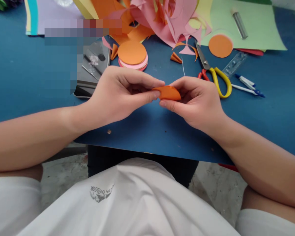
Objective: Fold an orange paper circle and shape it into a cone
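Note:
Between my two hands, above the front part of the blue table, is a piece of orange paper, folded or curled over. My left hand pinches its left end between thumb and fingers. On the right side my right hand grips it, thumb below and fingers curled behind. Beyond my left hand lies a stack of paper circles, orange on top with pink and red under it. Another orange circle rests farther right. Scissors with red and yellow handles lie just past my right hand.
Orange and pink paper scraps heap at the back of the blue table. A dark phone-like device lies left, partly pixelated. Pens, a clear ruler, a light green sheet and a small clear tube are right.

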A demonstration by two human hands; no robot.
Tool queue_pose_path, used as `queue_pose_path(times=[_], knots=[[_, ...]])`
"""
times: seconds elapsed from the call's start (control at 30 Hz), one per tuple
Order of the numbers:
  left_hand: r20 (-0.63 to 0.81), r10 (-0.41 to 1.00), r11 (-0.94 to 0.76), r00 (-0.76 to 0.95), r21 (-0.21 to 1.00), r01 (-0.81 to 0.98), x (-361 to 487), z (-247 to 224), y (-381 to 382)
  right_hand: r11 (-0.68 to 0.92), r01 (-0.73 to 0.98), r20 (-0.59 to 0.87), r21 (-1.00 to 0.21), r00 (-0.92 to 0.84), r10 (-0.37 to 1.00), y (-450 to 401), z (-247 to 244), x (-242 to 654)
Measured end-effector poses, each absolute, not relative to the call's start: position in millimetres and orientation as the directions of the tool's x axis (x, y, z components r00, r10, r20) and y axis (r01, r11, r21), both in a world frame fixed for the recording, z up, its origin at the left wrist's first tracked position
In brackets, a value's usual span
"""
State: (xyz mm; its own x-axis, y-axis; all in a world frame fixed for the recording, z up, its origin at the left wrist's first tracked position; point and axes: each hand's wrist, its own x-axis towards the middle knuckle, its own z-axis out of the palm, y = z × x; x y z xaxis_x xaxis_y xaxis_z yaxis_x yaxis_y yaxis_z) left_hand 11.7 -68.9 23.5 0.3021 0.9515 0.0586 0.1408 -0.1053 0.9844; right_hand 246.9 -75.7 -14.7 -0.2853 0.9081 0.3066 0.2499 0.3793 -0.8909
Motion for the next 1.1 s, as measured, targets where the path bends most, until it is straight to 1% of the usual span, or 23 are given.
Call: queue_pose_path(times=[0.13, 0.23, 0.33, 0.43, 0.57, 0.77, 0.9, 1.1], knots=[[0.093, 0.947, -0.12, 0.308, 0.99, 0.068, 11.8, 21.8, -68.3, 0.402, 0.273, 0.317, -0.874, -0.306, 0.898, -74.1, -16.0, 247.3], [0.095, 0.947, -0.122, 0.305, 0.99, 0.068, 12.5, 21.2, -68.1, 0.383, 0.29, 0.298, -0.877, -0.297, 0.907, -75.1, -15.3, 246.2], [0.116, 0.949, -0.141, 0.294, 0.988, 0.067, 12.9, 21.7, -68.7, 0.38, 0.264, 0.304, -0.886, -0.287, 0.908, -76.6, -14.2, 245.0], [0.095, 0.955, -0.124, 0.28, 0.988, 0.089, 12.7, 22.1, -69.0, 0.368, 0.261, 0.297, -0.892, -0.274, 0.915, -78.1, -12.7, 244.5], [0.113, 0.945, -0.133, 0.308, 0.99, 0.046, 12.8, 21.4, -68.1, 0.361, 0.243, 0.297, -0.9, -0.262, 0.918, -80.4, -9.8, 243.5], [0.066, 0.944, -0.087, 0.322, 0.995, 0.051, 14.0, 22.1, -68.3, 0.387, 0.246, 0.328, -0.889, -0.247, 0.912, -82.0, -7.7, 241.4], [0.064, 0.946, -0.083, 0.318, 0.996, 0.046, 14.1, 22.3, -68.3, 0.386, 0.297, 0.325, -0.873, -0.235, 0.916, -81.7, -8.5, 241.7], [0.036, 0.955, -0.064, 0.295, 0.994, 0.085, 14.6, 23.2, -68.2, 0.418, 0.338, 0.356, -0.843, -0.232, 0.905, -81.9, -10.5, 242.8]])
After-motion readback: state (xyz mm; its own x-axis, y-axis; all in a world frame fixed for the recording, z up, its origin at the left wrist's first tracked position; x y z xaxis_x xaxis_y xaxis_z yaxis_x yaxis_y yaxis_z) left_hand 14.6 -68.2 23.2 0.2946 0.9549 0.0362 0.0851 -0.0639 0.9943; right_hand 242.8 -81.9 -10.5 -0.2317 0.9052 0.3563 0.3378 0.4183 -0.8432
